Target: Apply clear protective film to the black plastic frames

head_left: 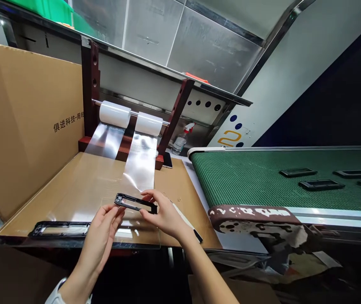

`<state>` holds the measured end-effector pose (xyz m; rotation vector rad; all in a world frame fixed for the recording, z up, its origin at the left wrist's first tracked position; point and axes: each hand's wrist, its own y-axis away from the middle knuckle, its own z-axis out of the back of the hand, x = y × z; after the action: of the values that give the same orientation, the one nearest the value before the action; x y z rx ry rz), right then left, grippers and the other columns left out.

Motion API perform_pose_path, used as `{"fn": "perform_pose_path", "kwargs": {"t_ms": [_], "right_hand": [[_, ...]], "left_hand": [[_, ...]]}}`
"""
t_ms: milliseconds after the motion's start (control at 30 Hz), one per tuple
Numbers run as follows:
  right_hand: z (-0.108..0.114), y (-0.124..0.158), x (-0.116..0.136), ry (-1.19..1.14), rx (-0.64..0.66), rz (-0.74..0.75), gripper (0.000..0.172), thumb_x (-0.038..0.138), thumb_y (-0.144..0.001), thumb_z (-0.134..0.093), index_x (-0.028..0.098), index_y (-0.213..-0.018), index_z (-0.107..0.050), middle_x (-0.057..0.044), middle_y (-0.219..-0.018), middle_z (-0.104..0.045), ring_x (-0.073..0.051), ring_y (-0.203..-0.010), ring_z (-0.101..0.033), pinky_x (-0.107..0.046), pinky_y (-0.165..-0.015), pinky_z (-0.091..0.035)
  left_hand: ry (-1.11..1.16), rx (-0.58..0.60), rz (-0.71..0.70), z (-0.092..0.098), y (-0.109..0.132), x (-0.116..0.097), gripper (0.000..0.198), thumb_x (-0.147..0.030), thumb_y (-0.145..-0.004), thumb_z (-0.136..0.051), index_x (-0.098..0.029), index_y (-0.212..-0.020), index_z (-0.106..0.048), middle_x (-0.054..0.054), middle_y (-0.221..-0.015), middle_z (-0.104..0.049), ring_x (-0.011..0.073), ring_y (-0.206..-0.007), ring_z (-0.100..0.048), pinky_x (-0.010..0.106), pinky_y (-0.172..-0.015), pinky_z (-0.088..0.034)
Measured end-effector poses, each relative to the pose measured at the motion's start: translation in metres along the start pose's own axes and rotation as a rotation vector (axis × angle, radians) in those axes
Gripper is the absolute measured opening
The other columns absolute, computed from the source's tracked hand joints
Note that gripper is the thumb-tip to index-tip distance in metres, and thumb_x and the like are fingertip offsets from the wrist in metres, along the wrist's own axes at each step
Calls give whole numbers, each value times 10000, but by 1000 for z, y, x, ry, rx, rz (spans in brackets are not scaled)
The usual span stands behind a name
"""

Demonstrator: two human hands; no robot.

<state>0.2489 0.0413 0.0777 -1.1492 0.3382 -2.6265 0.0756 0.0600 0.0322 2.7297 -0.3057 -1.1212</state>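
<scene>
A small black rectangular plastic frame [135,202] with a long opening is raised over the work board. My right hand [159,211] pinches its right end between thumb and fingers. At its left end, my left hand [106,223] holds it with closed fingertips. Another black frame [60,228], longer in view, lies flat on the board left of my left hand, partly behind the wrist. Just beyond my hands, a strip of clear film [140,162] runs down from a roll [149,123] on a metal rod.
Beside that roll hangs a second film roll [115,114]. A cardboard box [28,126] stands at left. The green conveyor belt [246,177] at right carries several black frames [321,185]. A spray bottle [180,141] and a phone-like slab [167,160] sit behind the board.
</scene>
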Motion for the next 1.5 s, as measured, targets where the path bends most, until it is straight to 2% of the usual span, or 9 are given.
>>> {"fn": "perform_pose_path", "kwargs": {"t_ms": [200,433,667,767,867,1000,1200,1367,1500], "right_hand": [[6,1,0,-2,-92,15,357,147,-735,-658,205,-1067,-542,-37,-1002,-640,-176,-945,-614,-347,-873,-504],[5,-6,5,57,4,44,312,139,-748,-663,204,-1018,-521,-35,-981,-630,-182,-956,-608,-351,-870,-500],[0,-10,6,95,53,43,286,148,-756,-660,202,-1001,-522,-35,-971,-628,-188,-960,-608,-351,-867,-494],[0,-10,7,84,51,39,275,141,-755,-661,202,-985,-521,-32,-966,-625,-185,-961,-606,-344,-869,-493],[0,-10,8,71,55,30,272,135,-754,-663,201,-975,-518,-32,-957,-623,-184,-952,-604,-343,-867,-493],[-3,-10,9,53,54,28,262,144,-759,-656,205,-972,-515,-30,-945,-622,-186,-935,-603,-346,-852,-495],[-11,-11,9,62,73,15,271,102,-752,-637,209,-967,-512,-25,-938,-617,-183,-908,-603,-339,-817,-497],[-7,-8,9,108,100,6,248,113,-776,-636,198,-980,-522,-41,-955,-621,-188,-916,-598,-340,-809,-499],[-4,-3,11,170,187,56,342,164,-767,-660,201,-1074,-513,-74,-1073,-612,-213,-1019,-579,-357,-838,-503]], "left_hand": [[-6,1,-20,5,4,-2,81,-171,-788,-693,-168,-734,-633,67,-957,-753,169,-1009,-677,203,-915,-506],[5,-24,-12,8,2,-4,97,-125,-805,-662,-169,-721,-639,27,-888,-746,135,-921,-693,170,-852,-536],[22,-39,32,9,4,-7,168,-77,-856,-580,-169,-725,-628,19,-778,-730,109,-780,-696,184,-827,-558],[38,-48,35,8,6,-9,181,-58,-854,-565,-180,-730,-615,-1,-754,-716,106,-779,-694,192,-819,-567],[56,-45,44,6,9,-8,189,-38,-841,-532,-201,-841,-628,8,-874,-730,131,-878,-694,222,-821,-577],[69,29,88,-1,14,1,182,-54,-788,-575,-177,-909,-631,51,-973,-722,185,-1011,-665,252,-869,-562],[91,152,175,-17,22,20,202,-75,-756,-621,-172,-931,-593,69,-1048,-709,210,-1049,-648,291,-904,-544],[88,226,211,-22,25,17,310,-77,-780,-608,-223,-1032,-500,59,-1109,-695,206,-1109,-625,332,-953,-512],[77,237,228,-21,25,11,252,-77,-832,-562,-243,-989,-456,48,-1043,-714,186,-1131,-615,335,-992,-479]]}}
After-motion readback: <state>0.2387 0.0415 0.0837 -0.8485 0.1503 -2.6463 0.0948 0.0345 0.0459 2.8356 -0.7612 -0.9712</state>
